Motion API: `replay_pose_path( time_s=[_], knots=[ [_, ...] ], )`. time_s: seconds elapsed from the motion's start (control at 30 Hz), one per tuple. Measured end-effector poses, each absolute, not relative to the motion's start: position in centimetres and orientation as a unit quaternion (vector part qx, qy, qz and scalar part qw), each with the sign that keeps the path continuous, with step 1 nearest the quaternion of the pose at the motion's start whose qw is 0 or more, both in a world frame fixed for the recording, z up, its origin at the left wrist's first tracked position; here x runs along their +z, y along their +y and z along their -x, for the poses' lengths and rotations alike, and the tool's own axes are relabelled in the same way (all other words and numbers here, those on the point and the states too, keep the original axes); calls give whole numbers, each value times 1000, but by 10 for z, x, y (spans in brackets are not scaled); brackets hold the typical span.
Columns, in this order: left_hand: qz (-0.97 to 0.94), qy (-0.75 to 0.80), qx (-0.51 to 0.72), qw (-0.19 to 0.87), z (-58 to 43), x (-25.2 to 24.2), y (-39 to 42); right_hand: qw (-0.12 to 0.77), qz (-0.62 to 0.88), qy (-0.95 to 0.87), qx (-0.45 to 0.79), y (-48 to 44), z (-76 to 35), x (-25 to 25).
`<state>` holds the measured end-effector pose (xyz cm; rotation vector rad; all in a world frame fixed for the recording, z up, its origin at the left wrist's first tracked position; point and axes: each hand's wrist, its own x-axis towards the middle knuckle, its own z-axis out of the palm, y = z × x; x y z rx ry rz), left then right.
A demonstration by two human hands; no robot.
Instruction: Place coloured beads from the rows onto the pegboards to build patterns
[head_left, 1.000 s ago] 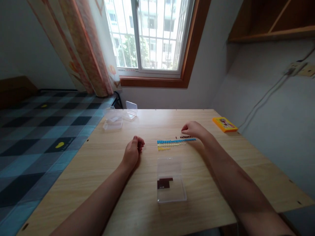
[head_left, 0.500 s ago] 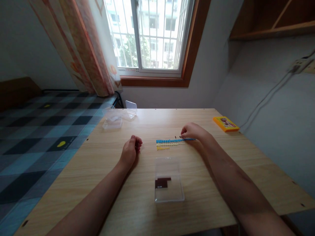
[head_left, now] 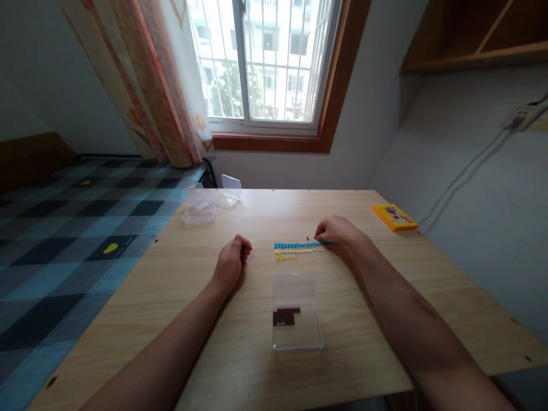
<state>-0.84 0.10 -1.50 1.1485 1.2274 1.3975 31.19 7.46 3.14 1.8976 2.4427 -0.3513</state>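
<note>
**Sorting by the window.** At a pale wooden table beneath a barred window, we see a person's two bare forearms stretched toward rows of tiny coloured pieces.

The right hand rests at the right end of the blue row. Its fingertips are drawn together over a small dark piece, and we cannot tell whether they grip it or merely touch it. A second dark piece lies just to the left, on the far side of the blue row. Just on the near side of the blue row runs a pale row. Nearer again, at the left end, is a shorter yellow row.

The left hand lies on the table well to the left of the rows. It is curled into a loose fist, and we see nothing in it.

Between the two forearms, nearer to us, a clear shallow box sits flat with flat brown pieces in it. At the far left corner of the table stand clear containers with an open lid. Near the far right edge lies a yellow booklet. A patterned curtain hangs left of the window, above a checked bedcover.
</note>
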Motion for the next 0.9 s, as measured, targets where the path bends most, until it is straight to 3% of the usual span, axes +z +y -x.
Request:
replay_pose_path(
  time_s=[0.57, 0.73, 0.9],
  knots=[
    [-483, 492, 567, 451, 8, -18, 3, -22, -639, 768, -37, 56, -303, 58],
    [-624, 468, 499, 378, 8, -4, -7, -81, -643, 761, 12, 24, -313, 114],
    [-780, 391, 367, 321, 6, 15, -29, -226, -541, 810, -24, -53, -306, 154]
  ],
)
